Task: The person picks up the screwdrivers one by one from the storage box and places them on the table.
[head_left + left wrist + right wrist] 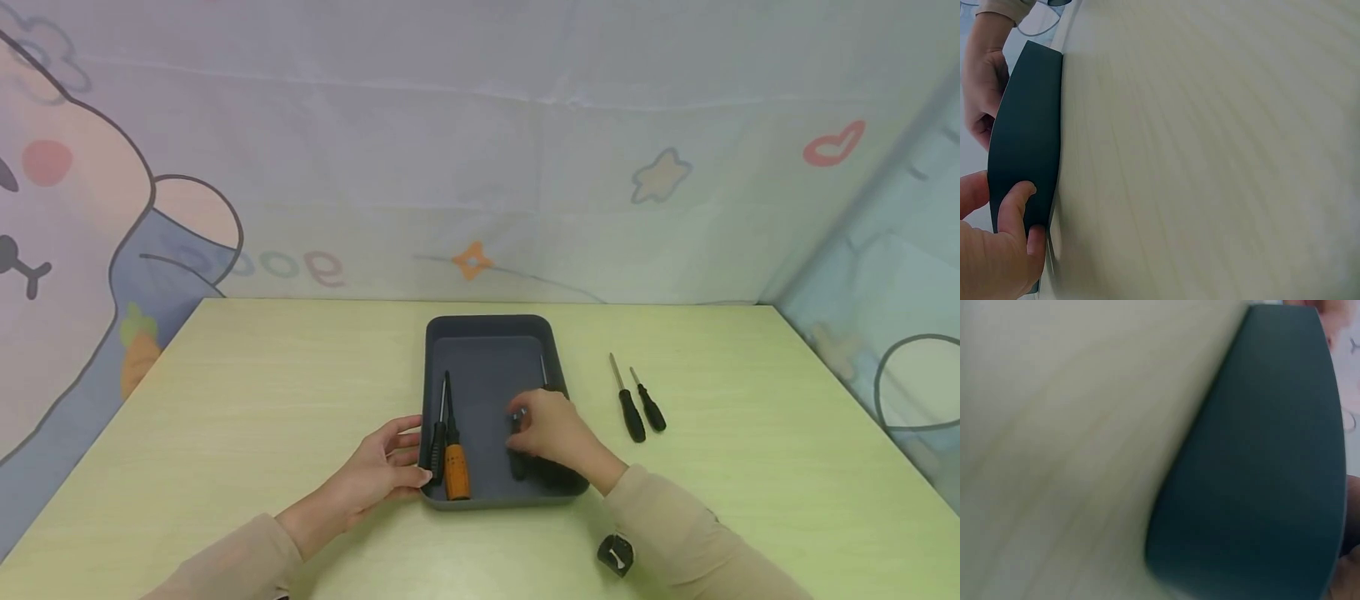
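"Two hands are on the job: what does your head view hold?"

"Your left hand grips the left wall of the grey tray, thumb at the rim. Your right hand, over the tray's right half, pinches a dark-handled tool; its tip is hard to make out. Inside, along the left wall, lie a black-handled screwdriver and an orange-handled screwdriver. Outside, on the table to the right, lie a longer screwdriver and a shorter screwdriver."

"And your left wrist view?"

"Your left fingers press the tray's outer wall. Your right hand shows past the rim, its grip hidden."

"Your right wrist view?"

"Mostly the tray's outer wall; you cannot tell the right grip from here."

"So which step are you on?"

"Probably arranging tools in the tray, with this one being placed. Your next move seems to call for lowering it flat and loosening your fingers, the left hand steadying the tray."
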`<state>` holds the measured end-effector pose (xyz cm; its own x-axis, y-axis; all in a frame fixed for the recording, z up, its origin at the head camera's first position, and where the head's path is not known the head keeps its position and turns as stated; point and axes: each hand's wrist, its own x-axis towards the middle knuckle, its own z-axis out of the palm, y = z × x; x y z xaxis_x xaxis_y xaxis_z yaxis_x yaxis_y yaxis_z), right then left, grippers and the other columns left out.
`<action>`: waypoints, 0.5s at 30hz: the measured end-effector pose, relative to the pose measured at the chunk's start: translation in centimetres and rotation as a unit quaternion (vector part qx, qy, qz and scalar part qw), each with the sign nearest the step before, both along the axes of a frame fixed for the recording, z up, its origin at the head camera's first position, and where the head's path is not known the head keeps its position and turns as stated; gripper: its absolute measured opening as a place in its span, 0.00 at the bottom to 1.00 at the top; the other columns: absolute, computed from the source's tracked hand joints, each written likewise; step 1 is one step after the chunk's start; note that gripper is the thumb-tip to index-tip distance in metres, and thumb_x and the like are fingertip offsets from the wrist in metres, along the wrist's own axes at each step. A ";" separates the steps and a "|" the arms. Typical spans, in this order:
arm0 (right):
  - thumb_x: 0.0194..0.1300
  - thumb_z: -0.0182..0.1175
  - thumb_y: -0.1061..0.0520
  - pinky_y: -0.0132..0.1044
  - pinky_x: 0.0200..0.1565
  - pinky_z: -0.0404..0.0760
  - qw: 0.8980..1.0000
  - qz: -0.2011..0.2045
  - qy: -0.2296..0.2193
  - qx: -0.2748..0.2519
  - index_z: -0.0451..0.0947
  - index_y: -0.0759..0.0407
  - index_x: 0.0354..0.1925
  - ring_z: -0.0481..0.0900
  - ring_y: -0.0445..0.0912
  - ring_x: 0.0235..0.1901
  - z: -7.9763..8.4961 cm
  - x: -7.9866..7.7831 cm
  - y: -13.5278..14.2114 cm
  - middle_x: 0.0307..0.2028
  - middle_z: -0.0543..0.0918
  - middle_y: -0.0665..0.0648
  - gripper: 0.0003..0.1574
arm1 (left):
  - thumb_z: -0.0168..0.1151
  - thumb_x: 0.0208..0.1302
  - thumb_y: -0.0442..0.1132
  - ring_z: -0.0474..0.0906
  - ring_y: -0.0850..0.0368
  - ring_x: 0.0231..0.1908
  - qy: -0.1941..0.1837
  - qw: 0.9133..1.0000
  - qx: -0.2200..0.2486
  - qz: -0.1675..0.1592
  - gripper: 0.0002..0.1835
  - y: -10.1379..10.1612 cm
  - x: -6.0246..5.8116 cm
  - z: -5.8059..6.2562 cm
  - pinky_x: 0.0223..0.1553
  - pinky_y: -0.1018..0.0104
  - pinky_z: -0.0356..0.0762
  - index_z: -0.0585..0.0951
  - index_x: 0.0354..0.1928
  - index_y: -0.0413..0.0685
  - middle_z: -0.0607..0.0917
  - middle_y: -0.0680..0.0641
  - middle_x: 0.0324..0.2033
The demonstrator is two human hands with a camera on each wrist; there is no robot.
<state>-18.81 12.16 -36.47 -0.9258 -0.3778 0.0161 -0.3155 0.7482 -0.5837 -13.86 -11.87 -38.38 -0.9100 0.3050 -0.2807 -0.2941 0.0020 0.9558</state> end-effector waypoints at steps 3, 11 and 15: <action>0.43 0.69 0.64 0.32 0.20 0.69 0.998 0.010 0.051 0.041 0.81 0.67 0.39 0.68 0.38 0.15 -0.3 0.1 -0.7 0.18 0.78 0.52 0.20 | 0.58 0.54 0.19 0.67 0.38 0.58 0.002 1.000 0.002 -0.003 0.40 0.0 0.0 0.0 0.45 0.51 0.77 0.54 0.69 0.39 0.60 0.30 0.62; 0.40 0.67 0.67 0.48 0.36 0.78 0.994 0.030 0.084 0.066 0.82 0.67 0.36 0.81 0.52 0.33 -0.8 0.7 -1.6 0.34 0.84 0.60 0.18 | 0.58 0.55 0.19 0.68 0.38 0.57 0.003 1.000 -0.001 -0.003 0.40 0.0 0.0 0.0 0.45 0.50 0.77 0.55 0.69 0.39 0.61 0.30 0.62; 0.40 0.69 0.67 0.52 0.40 0.76 0.993 0.031 0.086 0.073 0.82 0.67 0.37 0.80 0.56 0.39 -0.9 1.0 -1.8 0.35 0.83 0.62 0.19 | 0.58 0.55 0.19 0.68 0.38 0.57 0.004 1.000 -0.002 -0.003 0.40 0.0 0.0 0.0 0.45 0.50 0.77 0.55 0.69 0.39 0.61 0.30 0.62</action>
